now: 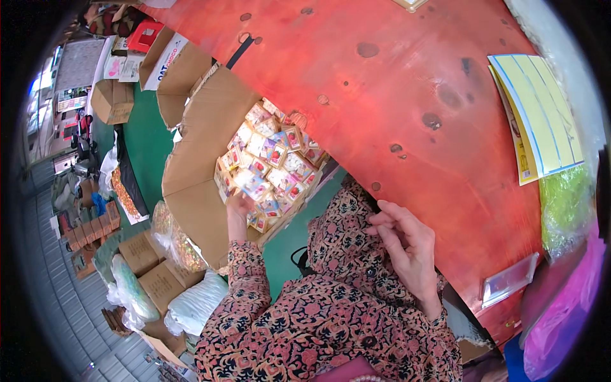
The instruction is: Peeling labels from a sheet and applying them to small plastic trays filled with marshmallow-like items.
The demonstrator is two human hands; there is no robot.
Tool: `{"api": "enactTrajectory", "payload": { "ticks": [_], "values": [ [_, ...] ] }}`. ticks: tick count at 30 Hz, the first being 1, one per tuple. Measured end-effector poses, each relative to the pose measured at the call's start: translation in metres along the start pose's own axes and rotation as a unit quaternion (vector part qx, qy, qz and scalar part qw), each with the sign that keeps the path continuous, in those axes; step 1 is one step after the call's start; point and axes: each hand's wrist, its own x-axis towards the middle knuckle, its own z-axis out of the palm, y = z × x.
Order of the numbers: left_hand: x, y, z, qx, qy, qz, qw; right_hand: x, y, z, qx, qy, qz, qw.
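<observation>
Red table (356,83) spans upper right | yellow card (541,114) sits far right | clear plastic holder (510,280) lies lower right

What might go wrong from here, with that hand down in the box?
Small packs lie jumbled in the cardboard box, so the pile may shift as the left hand works at its near side; whether it grips one is unclear.

The right hand, apparently empty, is beside the edge of the red table and might bump it.

The clear plastic holder sits near the table's edge, so a sleeve could perhaps knock it off.
</observation>
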Motion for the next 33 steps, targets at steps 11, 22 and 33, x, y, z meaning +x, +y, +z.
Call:
{"api": "enactTrajectory", "payload": {
  "ticks": [11,22,33],
  "values": [
    [0.06,-0.003,0.054,0.261,0.08,-0.024,0.962,-0.005,-0.005,-0.014,-0.046,0.034,-0.054,0.997],
    [0.026,-0.03,0.159,0.187,-0.059,0.141,0.97,-0.039,-0.058,-0.092,-0.38,0.405,-0.1,0.826],
    [-0.078,0.071,0.269,0.031,-0.178,0.206,0.962,0.033,-0.073,-0.219,-0.651,0.519,-0.13,0.539]
  ]
}}
